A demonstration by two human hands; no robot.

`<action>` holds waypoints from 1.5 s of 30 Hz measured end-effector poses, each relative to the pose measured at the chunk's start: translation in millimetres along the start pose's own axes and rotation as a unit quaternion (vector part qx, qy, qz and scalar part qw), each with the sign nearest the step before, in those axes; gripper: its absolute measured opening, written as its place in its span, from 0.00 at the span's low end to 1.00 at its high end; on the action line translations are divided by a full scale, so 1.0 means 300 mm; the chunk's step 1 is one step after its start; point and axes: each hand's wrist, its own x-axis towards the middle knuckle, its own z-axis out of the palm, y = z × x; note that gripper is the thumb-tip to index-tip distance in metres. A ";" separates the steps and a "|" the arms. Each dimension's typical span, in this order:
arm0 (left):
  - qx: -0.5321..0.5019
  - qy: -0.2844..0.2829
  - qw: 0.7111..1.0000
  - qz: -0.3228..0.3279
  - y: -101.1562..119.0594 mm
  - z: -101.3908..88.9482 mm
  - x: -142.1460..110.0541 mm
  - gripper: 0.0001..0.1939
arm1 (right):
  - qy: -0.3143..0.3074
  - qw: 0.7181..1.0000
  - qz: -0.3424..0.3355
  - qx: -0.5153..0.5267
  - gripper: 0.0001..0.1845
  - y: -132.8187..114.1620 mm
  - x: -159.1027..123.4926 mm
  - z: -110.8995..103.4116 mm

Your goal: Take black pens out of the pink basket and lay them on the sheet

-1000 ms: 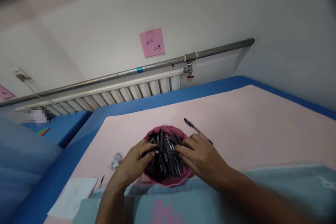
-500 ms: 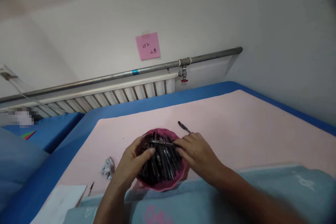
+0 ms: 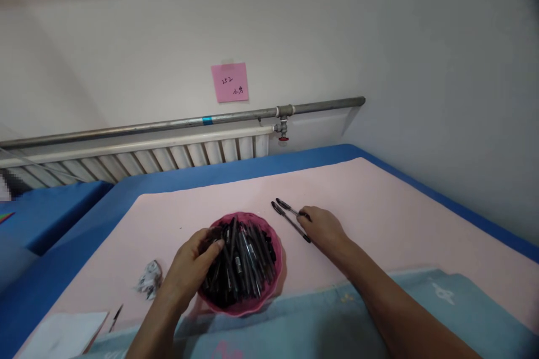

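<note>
Hands (image 3: 325, 228) well apart, both curled

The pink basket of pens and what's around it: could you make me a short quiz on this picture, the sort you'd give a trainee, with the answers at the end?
1. Where is the crumpled white thing?
a) Inside the pink basket
b) To the left of the pink basket
c) To the right of the pink basket

2. True or false: the right hand is inside the pink basket.

3. How many pens lie on the pink surface to the right of the basket, counting the one at the right hand?

Key:
1. b
2. False; its fingertips are on a pen outside the basket.
3. Two
</note>
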 end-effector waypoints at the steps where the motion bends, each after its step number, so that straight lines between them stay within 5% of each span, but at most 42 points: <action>1: 0.012 0.001 1.000 0.003 -0.003 -0.002 0.001 0.18 | -0.003 1.000 -0.011 -0.003 0.13 -0.005 -0.004 -0.001; 15: 0.027 0.043 0.999 -0.001 0.012 -0.033 -0.003 0.19 | -0.011 0.998 -0.046 -0.039 0.09 -0.049 -0.047 0.004; 22: 0.120 0.099 0.988 0.021 -0.021 -0.061 0.019 0.20 | -0.001 0.999 -0.034 -0.036 0.10 -0.034 -0.033 0.012; 37: 0.494 0.044 0.864 0.093 -0.013 0.055 0.001 0.09 | 0.053 0.991 -0.106 0.066 0.09 -0.131 -0.109 -0.021; 45: 0.552 0.054 0.831 0.050 -0.001 0.007 0.005 0.12 | 0.081 0.953 -0.229 0.180 0.09 -0.194 -0.164 -0.016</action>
